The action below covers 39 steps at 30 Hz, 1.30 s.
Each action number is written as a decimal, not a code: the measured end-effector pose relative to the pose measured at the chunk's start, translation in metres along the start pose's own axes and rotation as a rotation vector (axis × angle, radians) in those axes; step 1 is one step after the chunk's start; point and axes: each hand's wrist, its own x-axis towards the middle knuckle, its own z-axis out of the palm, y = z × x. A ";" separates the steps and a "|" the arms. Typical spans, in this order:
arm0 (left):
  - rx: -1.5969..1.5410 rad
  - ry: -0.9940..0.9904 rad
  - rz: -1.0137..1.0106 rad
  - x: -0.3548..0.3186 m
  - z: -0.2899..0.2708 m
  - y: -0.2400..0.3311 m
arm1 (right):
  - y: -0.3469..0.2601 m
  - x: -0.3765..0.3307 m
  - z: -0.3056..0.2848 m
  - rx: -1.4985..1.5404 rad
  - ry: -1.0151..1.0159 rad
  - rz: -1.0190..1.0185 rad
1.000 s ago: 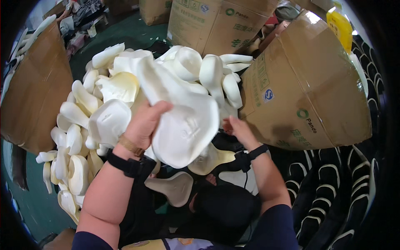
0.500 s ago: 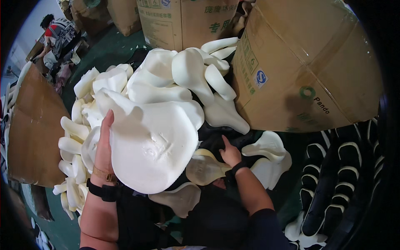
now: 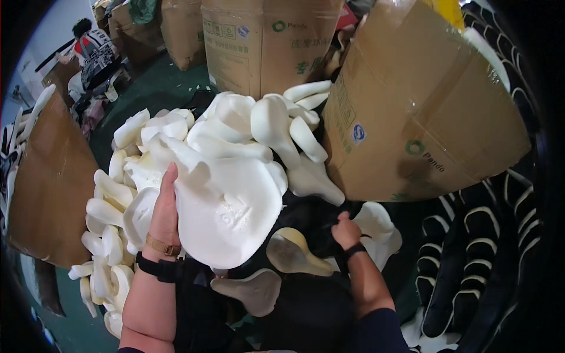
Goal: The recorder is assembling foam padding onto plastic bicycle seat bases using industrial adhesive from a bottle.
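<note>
My left hand (image 3: 168, 217) grips the side of a large white foam saddle pad (image 3: 232, 200), thumb up along its edge, with the wide dished face toward me. Fingers beneath the pad are hidden. To the right of it, my right hand (image 3: 346, 231) is closed on the edge of a limp black cover (image 3: 312, 215), which lies between the pad and that hand. Just below the cover rests a saddle-shaped pad (image 3: 294, 253), yellowish and grey. Another greyish one (image 3: 250, 291) lies nearer me. A white pad (image 3: 379, 229) sits beside my right hand.
A heap of white foam pads (image 3: 271, 123) spreads behind and left of my hands. Large cardboard boxes stand at the right (image 3: 424, 112), back (image 3: 265, 53) and left (image 3: 53, 188). Rows of black, white-edged saddles (image 3: 477, 253) line the right. A person (image 3: 94, 56) sits far left.
My right hand has gone from a pointing finger over the black material to a closed grip on it, moving right and slightly down. The white pad stays in my left hand; the view has shifted.
</note>
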 end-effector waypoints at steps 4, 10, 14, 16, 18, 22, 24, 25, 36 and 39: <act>0.025 -0.043 0.076 -0.010 -0.001 0.010 | 0.032 -0.054 -0.083 0.301 0.345 -0.248; 0.223 0.071 0.267 -0.012 -0.025 0.000 | -0.023 -0.115 -0.186 0.993 0.421 -0.522; 0.683 0.220 0.318 -0.034 0.001 -0.005 | -0.085 -0.157 -0.221 1.071 0.433 -0.703; 0.654 0.125 0.355 -0.006 -0.037 -0.040 | -0.123 -0.182 -0.224 0.889 0.490 -0.748; 0.439 -0.057 0.223 -0.010 -0.031 -0.037 | -0.142 -0.194 -0.212 0.921 0.486 -0.782; 0.319 -0.181 0.253 -0.050 0.000 -0.010 | -0.168 -0.203 -0.188 0.960 0.413 -0.777; 0.256 -0.242 0.221 -0.044 -0.010 -0.012 | -0.176 -0.196 -0.175 1.009 0.357 -0.789; 0.196 -0.314 0.178 -0.043 -0.014 -0.012 | -0.180 -0.194 -0.173 1.008 0.350 -0.793; 0.282 -0.113 0.272 -0.064 0.006 0.005 | -0.188 -0.187 -0.164 1.170 0.324 -0.716; 0.302 -0.225 0.284 -0.054 -0.002 -0.002 | -0.186 -0.191 -0.165 1.070 0.422 -0.729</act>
